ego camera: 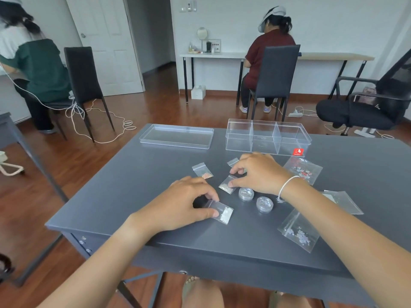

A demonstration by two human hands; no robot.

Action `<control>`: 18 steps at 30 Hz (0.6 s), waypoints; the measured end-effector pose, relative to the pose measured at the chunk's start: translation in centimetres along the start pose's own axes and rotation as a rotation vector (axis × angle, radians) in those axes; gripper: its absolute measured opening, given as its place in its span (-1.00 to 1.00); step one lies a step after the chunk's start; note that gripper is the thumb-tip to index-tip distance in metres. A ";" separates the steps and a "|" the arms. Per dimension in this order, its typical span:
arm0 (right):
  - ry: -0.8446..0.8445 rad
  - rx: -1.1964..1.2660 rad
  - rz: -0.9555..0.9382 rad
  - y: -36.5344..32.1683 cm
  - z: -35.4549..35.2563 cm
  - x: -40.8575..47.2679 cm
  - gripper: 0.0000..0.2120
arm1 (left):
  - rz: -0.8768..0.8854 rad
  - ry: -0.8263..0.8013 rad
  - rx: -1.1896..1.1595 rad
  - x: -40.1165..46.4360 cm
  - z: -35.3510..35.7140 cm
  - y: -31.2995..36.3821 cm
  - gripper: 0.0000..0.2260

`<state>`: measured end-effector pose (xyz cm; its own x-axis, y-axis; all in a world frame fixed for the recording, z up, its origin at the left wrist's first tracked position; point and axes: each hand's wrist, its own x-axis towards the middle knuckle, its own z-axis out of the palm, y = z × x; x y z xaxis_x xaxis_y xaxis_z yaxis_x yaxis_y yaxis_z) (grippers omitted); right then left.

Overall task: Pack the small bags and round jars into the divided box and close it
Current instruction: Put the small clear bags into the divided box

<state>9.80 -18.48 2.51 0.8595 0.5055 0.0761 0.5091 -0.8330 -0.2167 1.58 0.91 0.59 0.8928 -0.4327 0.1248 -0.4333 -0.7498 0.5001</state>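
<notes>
Your left hand (189,196) pinches a small bag (220,211) near the table's (133,185) front edge; your right hand (255,174) pinches another bag (226,185). Risk: your wrist knocks the round jars (246,194) rolling; divided box (266,136) empty.

You have bright, even, soft daylight here; the grey surface (138,185) shows a mild sheen and only a faint shadow under your left hand (178,203). Focus is sharp centrally, while wide-angle distortion bends and slightly softens the frame edges.
</notes>
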 end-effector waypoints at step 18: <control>0.021 0.135 -0.056 0.2 0.2 0.1 -0.95 | -0.021 0.073 -0.278 0.9 -1.7 -0.4 -0.83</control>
<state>9.95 -18.59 2.32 0.8314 0.5443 0.1120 0.5468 -0.7650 -0.3403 2.79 1.65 1.93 0.9122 -0.3734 0.1684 -0.3732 -0.5882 0.7175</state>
